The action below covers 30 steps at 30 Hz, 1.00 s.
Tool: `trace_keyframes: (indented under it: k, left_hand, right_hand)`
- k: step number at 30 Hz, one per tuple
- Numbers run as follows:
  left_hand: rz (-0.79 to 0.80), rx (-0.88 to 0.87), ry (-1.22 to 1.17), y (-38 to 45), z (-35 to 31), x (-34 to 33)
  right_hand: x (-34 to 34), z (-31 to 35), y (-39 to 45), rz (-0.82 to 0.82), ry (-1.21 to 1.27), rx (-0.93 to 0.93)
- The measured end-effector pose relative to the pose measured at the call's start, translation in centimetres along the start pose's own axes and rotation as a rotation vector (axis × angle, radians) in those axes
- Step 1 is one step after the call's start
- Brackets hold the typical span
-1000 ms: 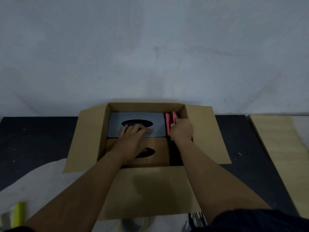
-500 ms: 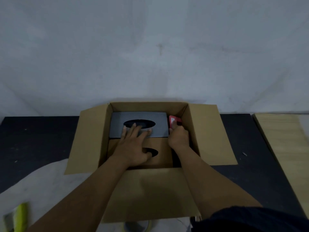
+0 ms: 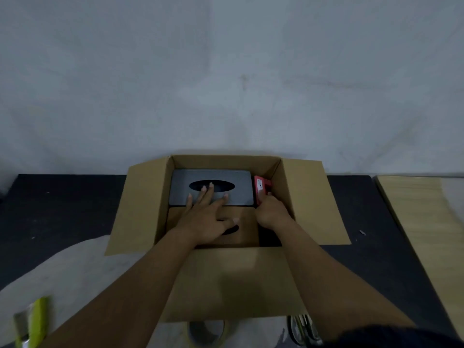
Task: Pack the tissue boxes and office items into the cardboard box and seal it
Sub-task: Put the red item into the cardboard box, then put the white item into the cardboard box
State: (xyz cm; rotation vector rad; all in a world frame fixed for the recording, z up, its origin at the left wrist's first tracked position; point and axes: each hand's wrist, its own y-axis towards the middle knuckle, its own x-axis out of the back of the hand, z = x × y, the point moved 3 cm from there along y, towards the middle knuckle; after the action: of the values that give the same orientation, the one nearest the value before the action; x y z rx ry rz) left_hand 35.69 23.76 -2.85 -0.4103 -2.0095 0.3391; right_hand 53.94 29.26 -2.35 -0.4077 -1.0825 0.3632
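An open cardboard box (image 3: 308, 197) stands on the dark table with its flaps spread out. Inside, a grey tissue box (image 3: 241, 179) lies at the far side and a brown tissue box (image 3: 247, 222) in front of it. My left hand (image 3: 206, 217) rests flat across both tissue boxes, fingers spread. A red office item (image 3: 261, 187) stands on edge in the narrow gap between the grey tissue box and the right wall. My right hand (image 3: 272, 214) is closed on its near end, deep in that gap.
A roll of tape (image 3: 207, 331) lies under the near flap, with scissors (image 3: 303, 331) to its right. A yellow-green object (image 3: 35, 320) lies at the bottom left on a white sheet (image 3: 75, 267). A wooden board (image 3: 426, 229) covers the right side.
My right hand has pushed the red item lower into the gap by the right wall. My left hand has slid slightly and spread flatter over the tissue boxes.
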Motion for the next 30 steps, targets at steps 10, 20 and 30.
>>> trace_keyframes:
  k: [10, 20, 30]
  left_hand:
    - [-0.520, -0.161, -0.432, -13.4, 3.7, 1.3]
    - [-0.641, 0.273, -0.481, -25.4, 16.8, -0.7]
    - [-0.493, 0.432, -0.566, -31.3, 23.7, -3.8]
  right_hand:
    - [-8.1, 6.0, -14.4, -0.343, -0.031, 0.306]
    - [-18.7, 14.3, -22.3, -0.214, 0.101, 0.977]
    - [-27.0, 15.2, -18.1, 0.191, -0.579, 0.727]
